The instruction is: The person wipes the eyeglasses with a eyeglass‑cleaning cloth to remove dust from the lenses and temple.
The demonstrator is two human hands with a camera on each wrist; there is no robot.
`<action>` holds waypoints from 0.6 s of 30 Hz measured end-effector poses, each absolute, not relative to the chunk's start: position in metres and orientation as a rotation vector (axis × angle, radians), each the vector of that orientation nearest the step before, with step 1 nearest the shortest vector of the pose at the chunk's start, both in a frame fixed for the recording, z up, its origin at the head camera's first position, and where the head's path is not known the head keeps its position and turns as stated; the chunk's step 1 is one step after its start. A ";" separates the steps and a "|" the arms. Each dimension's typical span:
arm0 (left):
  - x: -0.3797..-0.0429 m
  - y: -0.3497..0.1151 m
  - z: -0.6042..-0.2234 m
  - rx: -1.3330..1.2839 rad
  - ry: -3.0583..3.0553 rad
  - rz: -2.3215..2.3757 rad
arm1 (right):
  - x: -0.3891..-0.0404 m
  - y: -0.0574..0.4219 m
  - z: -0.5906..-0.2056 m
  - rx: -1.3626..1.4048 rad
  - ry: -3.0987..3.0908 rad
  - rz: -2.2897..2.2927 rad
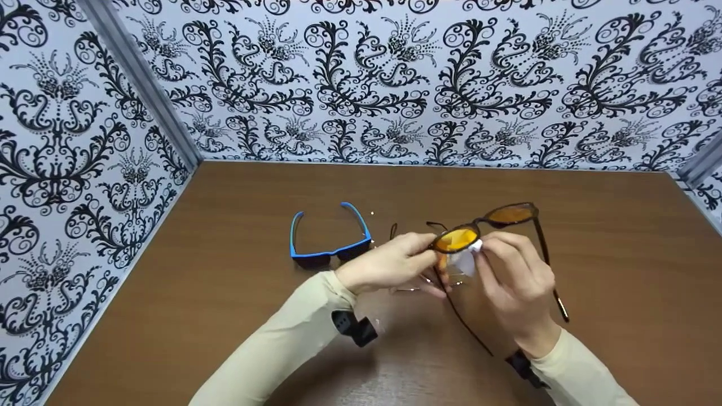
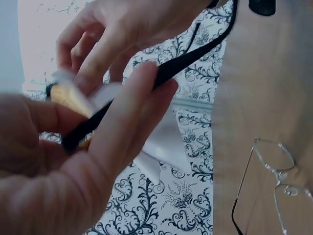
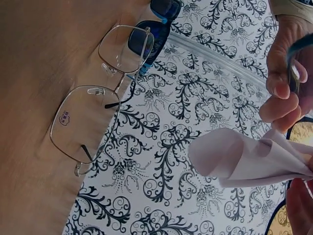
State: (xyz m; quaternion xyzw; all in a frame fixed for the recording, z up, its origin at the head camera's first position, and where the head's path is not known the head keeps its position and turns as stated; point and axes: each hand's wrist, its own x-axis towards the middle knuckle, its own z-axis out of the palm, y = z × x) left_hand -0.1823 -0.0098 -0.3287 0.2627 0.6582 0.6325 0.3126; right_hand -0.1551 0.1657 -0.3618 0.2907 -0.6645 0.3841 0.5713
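My left hand [image 1: 392,262] grips a pair of dark-framed glasses with yellow-orange lenses [image 1: 458,240] near one hinge. Its fingers and thumb pinch the dark temple [image 2: 183,61] in the left wrist view. Held up above the table, the glasses have both temples unfolded. My right hand [image 1: 516,282] pinches a pale cloth [image 1: 465,263] at the rim of the lens nearer my left hand. In the right wrist view the cloth [image 3: 244,152] hangs in loose folds, and the right hand is mostly out of frame.
Blue-framed sunglasses [image 1: 313,261] with dark lenses lie on the brown table [image 1: 225,293], left of my hands. Thin metal-framed clear glasses [image 3: 83,122] lie beneath my hands, partly covered in the head view. Patterned walls [image 1: 395,84] stand behind and at the left.
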 end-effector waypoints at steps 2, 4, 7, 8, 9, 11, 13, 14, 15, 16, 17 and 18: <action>-0.181 -0.006 -0.330 0.652 1.827 1.658 | -0.157 0.166 -0.362 0.665 -1.578 0.872; -0.180 -0.003 -0.332 0.638 1.929 1.607 | -0.159 0.167 -0.363 0.655 -1.597 0.833; -0.178 0.000 -0.334 0.626 2.018 1.526 | -0.162 0.167 -0.365 0.648 -1.626 0.762; -0.178 0.000 -0.335 0.624 2.034 1.512 | -0.163 0.167 -0.365 0.651 -1.634 0.740; -0.178 0.001 -0.336 0.622 2.041 1.506 | -0.164 0.167 -0.365 0.657 -1.640 0.719; -0.178 0.001 -0.337 0.598 2.030 1.512 | -0.165 0.166 -0.366 0.662 -1.652 0.683; -0.178 0.001 -0.338 0.577 2.015 1.525 | -0.165 0.166 -0.368 0.665 -1.660 0.658; -0.178 0.001 -0.339 0.562 2.002 1.532 | -0.166 0.166 -0.368 0.664 -1.664 0.648; -0.179 0.001 -0.340 0.549 1.985 1.539 | -0.165 0.165 -0.369 0.664 -1.668 0.640; -0.179 0.001 -0.341 0.539 1.964 1.549 | -0.165 0.165 -0.370 0.664 -1.673 0.632; -0.179 0.001 -0.342 0.535 1.945 1.555 | -0.165 0.164 -0.371 0.666 -1.678 0.627; -0.179 0.001 -0.343 0.532 1.923 1.561 | -0.164 0.163 -0.372 0.670 -1.683 0.622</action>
